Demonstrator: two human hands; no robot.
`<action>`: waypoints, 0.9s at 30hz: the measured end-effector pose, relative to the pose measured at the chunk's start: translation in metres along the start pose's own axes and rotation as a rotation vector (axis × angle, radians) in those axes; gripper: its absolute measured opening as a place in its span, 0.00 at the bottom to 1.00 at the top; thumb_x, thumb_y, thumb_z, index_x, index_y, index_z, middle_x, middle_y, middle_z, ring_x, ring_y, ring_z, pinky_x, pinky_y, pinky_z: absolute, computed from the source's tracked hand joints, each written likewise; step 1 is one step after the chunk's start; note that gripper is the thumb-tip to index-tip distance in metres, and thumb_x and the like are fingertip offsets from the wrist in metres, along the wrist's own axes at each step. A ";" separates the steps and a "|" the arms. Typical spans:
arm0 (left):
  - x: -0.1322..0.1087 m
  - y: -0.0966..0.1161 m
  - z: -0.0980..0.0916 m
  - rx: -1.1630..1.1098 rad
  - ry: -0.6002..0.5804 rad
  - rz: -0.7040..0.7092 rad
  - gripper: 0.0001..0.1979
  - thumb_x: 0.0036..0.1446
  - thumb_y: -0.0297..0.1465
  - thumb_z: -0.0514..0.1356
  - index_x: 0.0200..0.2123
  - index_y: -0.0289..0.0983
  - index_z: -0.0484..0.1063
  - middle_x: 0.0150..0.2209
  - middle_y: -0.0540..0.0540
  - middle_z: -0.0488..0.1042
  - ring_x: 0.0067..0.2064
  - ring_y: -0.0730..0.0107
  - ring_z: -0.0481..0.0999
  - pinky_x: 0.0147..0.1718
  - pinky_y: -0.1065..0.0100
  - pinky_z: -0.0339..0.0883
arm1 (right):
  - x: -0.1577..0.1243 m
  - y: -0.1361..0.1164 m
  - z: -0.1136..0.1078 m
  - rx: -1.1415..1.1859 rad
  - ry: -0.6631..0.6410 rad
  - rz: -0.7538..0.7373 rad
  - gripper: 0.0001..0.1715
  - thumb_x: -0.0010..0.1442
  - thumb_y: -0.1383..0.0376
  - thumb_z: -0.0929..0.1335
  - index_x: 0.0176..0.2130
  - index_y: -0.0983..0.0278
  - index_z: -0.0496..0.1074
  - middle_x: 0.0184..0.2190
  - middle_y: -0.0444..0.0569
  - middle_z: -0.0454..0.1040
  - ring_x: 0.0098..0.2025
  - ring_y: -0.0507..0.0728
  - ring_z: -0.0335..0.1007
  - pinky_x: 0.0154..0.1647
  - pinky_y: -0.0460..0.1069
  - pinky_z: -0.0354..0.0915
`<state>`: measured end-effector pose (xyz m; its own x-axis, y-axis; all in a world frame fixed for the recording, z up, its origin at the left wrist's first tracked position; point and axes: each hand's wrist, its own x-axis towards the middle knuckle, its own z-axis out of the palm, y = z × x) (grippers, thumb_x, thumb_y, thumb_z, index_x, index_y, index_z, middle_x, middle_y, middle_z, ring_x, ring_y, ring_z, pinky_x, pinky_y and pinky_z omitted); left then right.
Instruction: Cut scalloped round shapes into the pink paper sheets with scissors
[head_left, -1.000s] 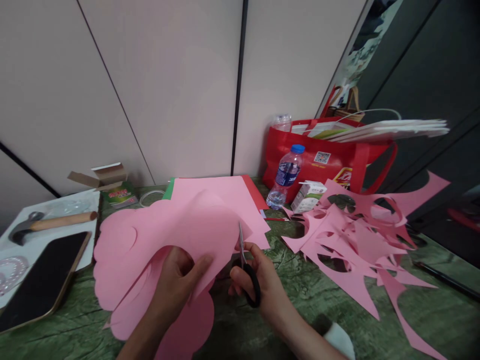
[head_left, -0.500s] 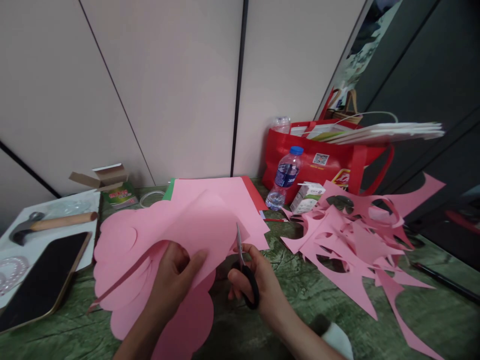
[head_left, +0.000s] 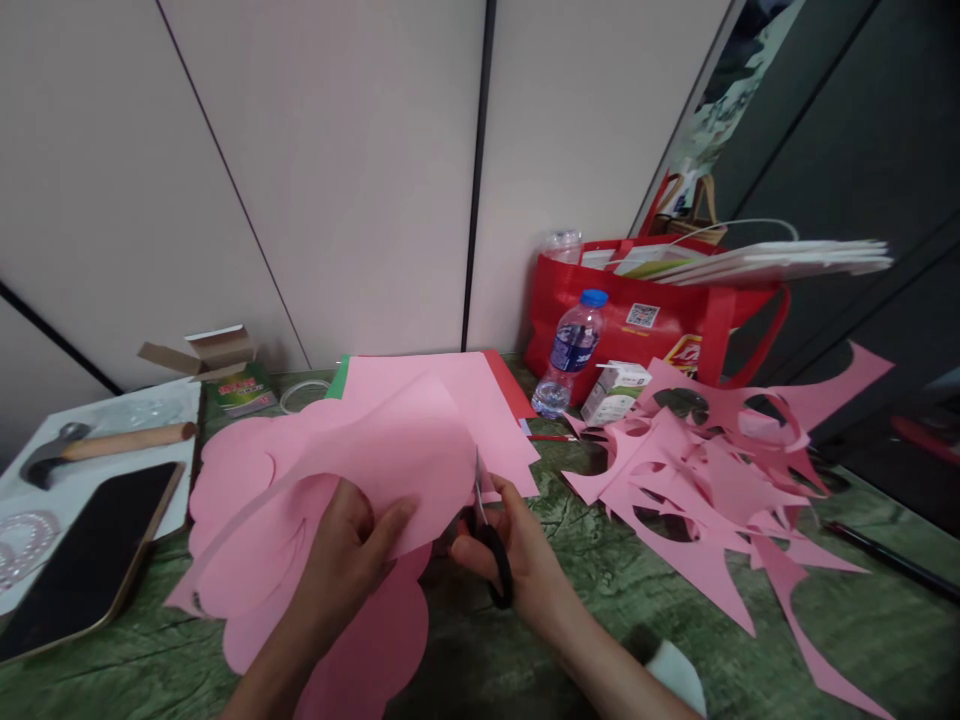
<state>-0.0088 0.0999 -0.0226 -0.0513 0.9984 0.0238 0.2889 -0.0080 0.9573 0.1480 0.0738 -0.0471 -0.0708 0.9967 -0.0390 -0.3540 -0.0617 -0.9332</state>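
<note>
My left hand (head_left: 356,535) pinches a pink paper sheet (head_left: 420,450) by its near edge, thumb on top, and holds it up off the table. In my right hand (head_left: 517,550) is a pair of scissors (head_left: 493,545) with black handles, my fingers through the loops. The blades point away from me and lie at the sheet's right edge. Under and left of the raised sheet lie several pink scalloped paper cut-outs (head_left: 232,470). Behind it is a stack of pink paper (head_left: 499,410), with red and green sheets showing at its sides.
Pink paper scraps (head_left: 720,480) are heaped at the right, by a pen (head_left: 892,562). A water bottle (head_left: 571,355), small carton (head_left: 616,393) and red bag (head_left: 637,320) stand behind. At left are a phone (head_left: 94,550), hammer (head_left: 112,443) and opened box (head_left: 240,385).
The sheet has turned a little in my left hand, its lower left corner swinging outward. My right hand and the scissors have shifted slightly, and the blades look closer together.
</note>
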 end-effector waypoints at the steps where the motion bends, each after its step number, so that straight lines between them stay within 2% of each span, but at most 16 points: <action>1: 0.000 0.000 0.000 0.021 0.002 0.003 0.20 0.47 0.41 0.61 0.22 0.40 0.51 0.14 0.63 0.52 0.11 0.84 0.52 0.09 0.78 0.43 | 0.000 -0.001 0.001 0.009 -0.001 0.001 0.40 0.41 0.55 0.75 0.46 0.62 0.53 0.22 0.37 0.65 0.22 0.48 0.60 0.23 0.44 0.58; 8: 0.001 -0.001 -0.001 0.063 -0.059 -0.012 0.20 0.48 0.44 0.59 0.22 0.41 0.49 0.14 0.63 0.51 0.10 0.83 0.53 0.08 0.78 0.42 | -0.001 0.003 0.002 0.021 0.011 0.000 0.39 0.41 0.53 0.75 0.45 0.61 0.53 0.21 0.36 0.65 0.21 0.49 0.60 0.23 0.45 0.58; 13: 0.000 0.000 0.000 0.089 -0.014 0.029 0.21 0.49 0.43 0.59 0.21 0.41 0.48 0.13 0.63 0.50 0.11 0.83 0.52 0.09 0.78 0.43 | -0.001 0.005 0.000 0.014 -0.007 -0.018 0.40 0.42 0.56 0.75 0.46 0.63 0.53 0.21 0.36 0.65 0.21 0.49 0.60 0.23 0.44 0.57; 18: 0.002 -0.003 -0.001 0.109 -0.041 0.033 0.20 0.49 0.44 0.58 0.22 0.41 0.50 0.13 0.63 0.51 0.11 0.83 0.53 0.09 0.78 0.44 | 0.000 0.006 0.001 0.045 0.017 -0.002 0.38 0.43 0.56 0.75 0.46 0.61 0.53 0.22 0.38 0.69 0.21 0.50 0.64 0.25 0.46 0.61; 27: 0.001 -0.004 -0.003 0.125 -0.019 0.051 0.20 0.49 0.44 0.59 0.22 0.41 0.50 0.16 0.62 0.51 0.13 0.82 0.54 0.10 0.76 0.45 | 0.000 0.000 0.003 -0.034 0.064 0.015 0.37 0.40 0.55 0.74 0.44 0.62 0.55 0.16 0.34 0.65 0.17 0.49 0.62 0.20 0.44 0.58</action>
<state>-0.0130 0.1008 -0.0258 -0.0156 0.9978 0.0649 0.4074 -0.0529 0.9117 0.1449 0.0732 -0.0462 -0.0156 0.9971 -0.0746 -0.3216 -0.0757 -0.9438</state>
